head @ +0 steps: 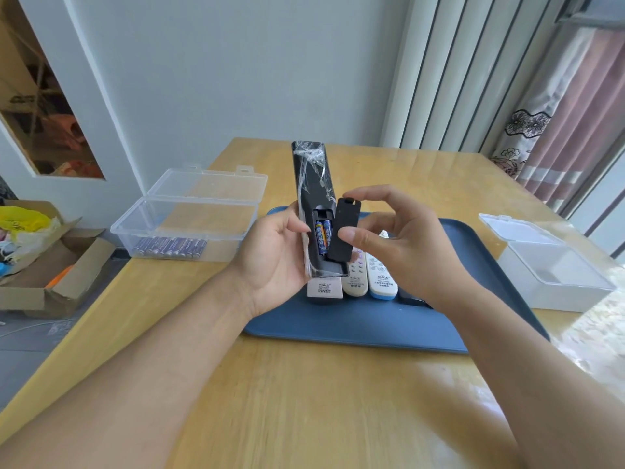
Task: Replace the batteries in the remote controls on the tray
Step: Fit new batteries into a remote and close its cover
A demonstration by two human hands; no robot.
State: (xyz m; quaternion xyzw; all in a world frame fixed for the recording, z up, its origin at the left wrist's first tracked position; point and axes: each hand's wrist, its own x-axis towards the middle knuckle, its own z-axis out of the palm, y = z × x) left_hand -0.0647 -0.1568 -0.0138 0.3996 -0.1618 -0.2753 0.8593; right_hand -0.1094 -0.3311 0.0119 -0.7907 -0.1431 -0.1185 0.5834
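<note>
My left hand (274, 255) grips a long black remote (313, 184), back side up, wrapped in clear film and raised above the blue tray (372, 319). Its battery compartment lies uncovered with two blue batteries (322, 236) inside. My right hand (399, 238) pinches the black battery cover (345, 228) between thumb and fingers, tilted just right of the compartment. On the tray beneath lie three pale remotes: a white one (324, 287), a cream one (355, 280) and a white-and-blue one (382, 280). A dark remote (411, 299) is mostly hidden behind my right wrist.
An open clear box (189, 228) with several blue batteries (169, 247) stands at the table's left edge. An open white box (554, 265) with a clear lid sits at the right. A cardboard box (50, 265) rests on the floor to the left. Curtains hang at the back right.
</note>
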